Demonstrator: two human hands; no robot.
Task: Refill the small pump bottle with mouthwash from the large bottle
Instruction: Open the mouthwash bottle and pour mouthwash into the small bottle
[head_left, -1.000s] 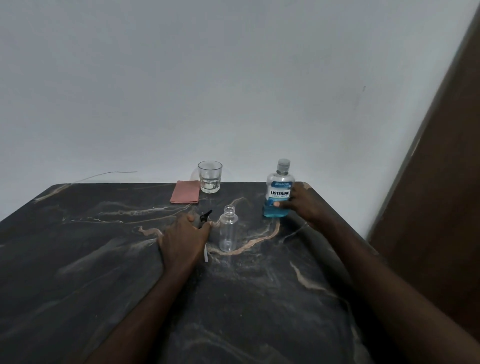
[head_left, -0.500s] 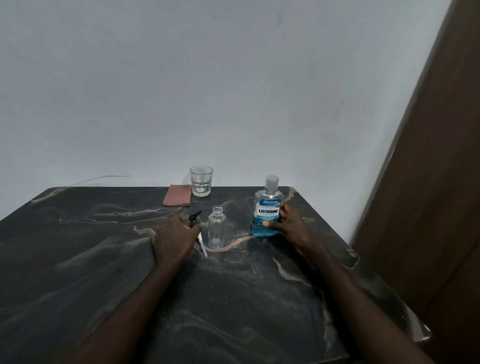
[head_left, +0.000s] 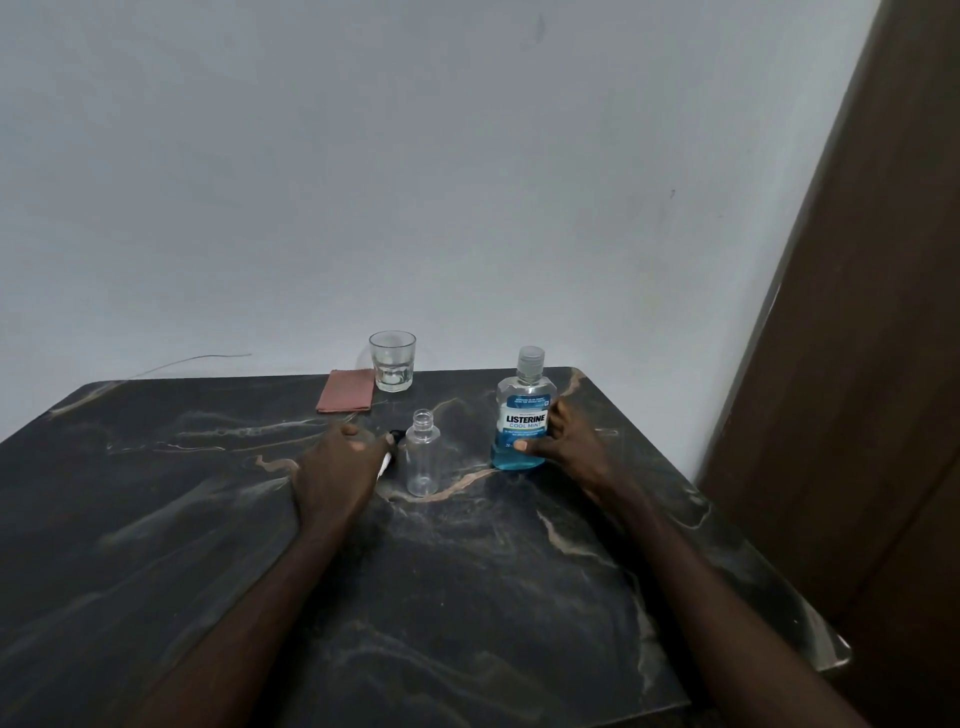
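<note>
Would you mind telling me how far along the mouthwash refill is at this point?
Done: the pump is off and lies by the left hand; the small bottle stands open and looks empty. In hand: the right hand grips the large bottle, upright on the table, cap on. Left: uncap it, pour, refit the pump.

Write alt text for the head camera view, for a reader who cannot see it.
A person's right hand grips a capped, upright Listerine bottle on a dark marbled table; the left hand rests on the pump top beside a small clear bottle, open and upright. A glass and pink cloth sit behind.
</note>
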